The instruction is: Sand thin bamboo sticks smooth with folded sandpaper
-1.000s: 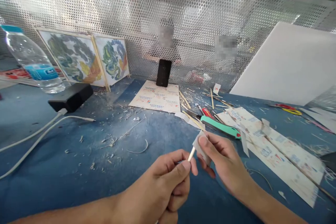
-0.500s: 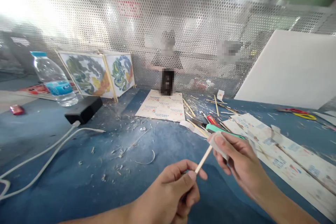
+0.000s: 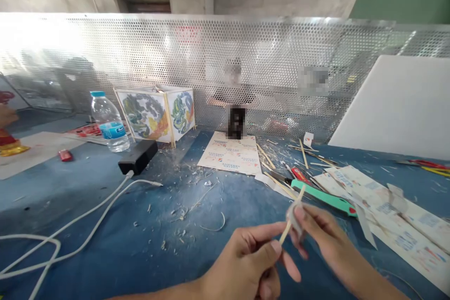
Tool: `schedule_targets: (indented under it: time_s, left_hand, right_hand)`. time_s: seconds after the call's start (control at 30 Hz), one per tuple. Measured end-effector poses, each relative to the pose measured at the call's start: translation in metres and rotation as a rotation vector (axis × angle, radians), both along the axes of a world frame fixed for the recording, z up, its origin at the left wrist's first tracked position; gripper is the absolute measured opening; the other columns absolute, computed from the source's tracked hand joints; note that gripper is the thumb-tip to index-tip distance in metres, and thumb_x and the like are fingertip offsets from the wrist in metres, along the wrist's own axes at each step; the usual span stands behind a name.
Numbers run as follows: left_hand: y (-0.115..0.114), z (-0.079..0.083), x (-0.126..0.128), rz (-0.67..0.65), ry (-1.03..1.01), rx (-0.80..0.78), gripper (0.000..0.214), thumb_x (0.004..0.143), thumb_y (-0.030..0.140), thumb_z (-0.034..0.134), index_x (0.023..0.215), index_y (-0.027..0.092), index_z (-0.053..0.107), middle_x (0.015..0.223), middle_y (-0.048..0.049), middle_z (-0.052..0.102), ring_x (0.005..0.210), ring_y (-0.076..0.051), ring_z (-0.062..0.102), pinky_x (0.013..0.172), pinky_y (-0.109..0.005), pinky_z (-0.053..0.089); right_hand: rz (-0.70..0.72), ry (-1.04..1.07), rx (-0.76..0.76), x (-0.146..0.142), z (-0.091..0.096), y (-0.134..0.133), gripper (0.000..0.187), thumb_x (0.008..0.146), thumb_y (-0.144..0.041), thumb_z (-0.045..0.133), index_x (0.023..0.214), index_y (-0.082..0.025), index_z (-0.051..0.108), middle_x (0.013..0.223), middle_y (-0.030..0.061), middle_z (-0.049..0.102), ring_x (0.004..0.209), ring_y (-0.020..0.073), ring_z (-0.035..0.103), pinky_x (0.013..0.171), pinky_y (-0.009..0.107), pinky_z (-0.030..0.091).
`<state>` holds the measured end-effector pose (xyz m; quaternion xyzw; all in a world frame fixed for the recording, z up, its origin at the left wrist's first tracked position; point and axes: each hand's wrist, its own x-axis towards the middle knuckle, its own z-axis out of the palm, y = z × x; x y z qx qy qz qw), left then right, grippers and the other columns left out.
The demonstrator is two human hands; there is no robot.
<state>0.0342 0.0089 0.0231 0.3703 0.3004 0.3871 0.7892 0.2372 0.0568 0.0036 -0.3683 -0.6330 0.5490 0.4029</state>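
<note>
A thin wooden stick (image 3: 285,234) slants up and away, its near end pinched between the thumb and fingers of my left hand (image 3: 255,260). My right hand (image 3: 321,232) grips a small folded piece of sandpaper (image 3: 292,215) that is pressed around the middle of the stick. The stick's far tip pokes out above the sandpaper. Just beyond my right hand lies a tool with a green handle (image 3: 321,195) and a dark blade. Printed sandpaper strips (image 3: 397,225) are spread to the right of that hand.
A sandpaper sheet (image 3: 230,152) lies ahead, beside scattered sticks (image 3: 304,154) and shavings. At left stand a water bottle (image 3: 114,133), a painted paper lantern (image 3: 147,115) and a black power bank (image 3: 138,158) with a white cable (image 3: 94,225). A perforated metal screen (image 3: 274,56) crosses the back.
My right hand and the sandpaper have slid down the stick toward my left hand, so the far tip now shows. The camera view has tilted up and turned left.
</note>
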Motion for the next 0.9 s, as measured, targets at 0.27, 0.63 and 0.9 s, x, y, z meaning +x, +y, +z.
schedule_targets:
  time_s: [0.27, 0.63, 0.9]
  left_hand:
    - [-0.001, 0.007, -0.003, -0.009, -0.021, -0.133, 0.023, 0.097, 0.024, 0.064, 0.113, 0.021, 0.080, 0.071, -0.0011, 0.066, 0.036, -0.001, 0.030, 0.033, -0.015, 0.020]
    - [-0.003, 0.008, -0.002, -0.032, -0.061, -0.149, 0.027, 0.092, 0.029, 0.073, 0.118, 0.021, 0.079, 0.071, -0.0011, 0.070, 0.035, -0.001, 0.031, 0.031, -0.016, 0.019]
    - [0.002, -0.005, -0.001, -0.026, -0.070, -0.069, 0.036, 0.080, 0.048, 0.086, 0.102, 0.019, 0.083, 0.068, -0.0021, 0.072, 0.035, -0.001, 0.042, 0.036, -0.019, 0.021]
  right_hand:
    - [-0.187, -0.035, 0.032, 0.011, 0.013, 0.010, 0.049, 0.101, -0.056, 0.060, 0.070, -0.018, 0.059, 0.059, -0.0033, 0.049, 0.048, 0.0104, 0.048, 0.045, 0.021, 0.043]
    - [-0.195, -0.054, 0.014, 0.010, 0.009, 0.002, 0.053, 0.099, -0.059, 0.062, 0.066, -0.018, 0.060, 0.050, -0.0029, 0.051, 0.044, 0.0102, 0.047, 0.045, 0.022, 0.039]
    - [0.038, -0.093, -0.125, -0.005, -0.003, -0.005, 0.065, 0.098, -0.071, 0.051, 0.064, -0.016, 0.062, 0.051, 0.0018, 0.057, 0.042, 0.0122, 0.051, 0.044, 0.024, 0.036]
